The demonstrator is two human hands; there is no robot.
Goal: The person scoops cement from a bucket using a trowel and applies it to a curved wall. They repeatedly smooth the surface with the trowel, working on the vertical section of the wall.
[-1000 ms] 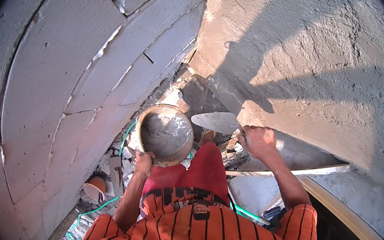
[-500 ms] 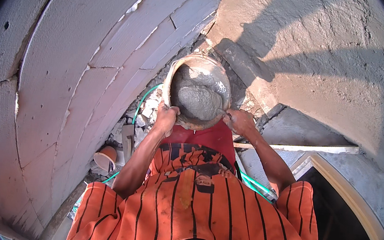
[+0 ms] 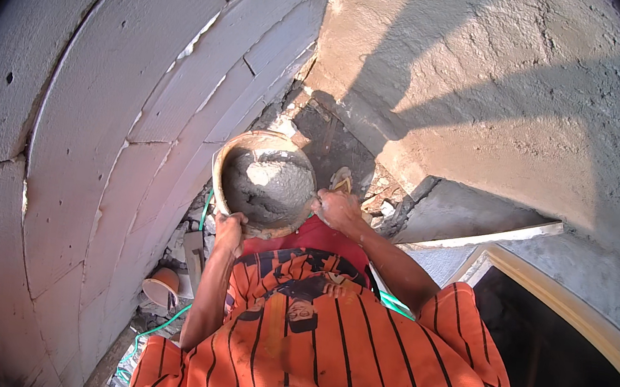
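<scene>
Bucket point(image 3: 218, 181) between both hands' fingers, mouth up, long axis roughly upright, exact tilt unclear. Left hand point(image 3: 229, 232): fingers closed over near rim. Right hand point(image 3: 339, 210): fingers curled beside right rim, hold unclear. Mortar point(image 3: 273, 180) beyond left fingers.

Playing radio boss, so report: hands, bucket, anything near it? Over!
Left hand gripping bucket by its rim. Right hand closed at bucket's right side. Grey mortar inside. Rubble nearby.

Strong sun's hitting the rough plastered wall point(image 3: 486, 149) with big dark shadows point(image 3: 524, 84) across it, the block wall point(image 3: 104, 137) sits shaded, and fisheye bends the edges.
</scene>
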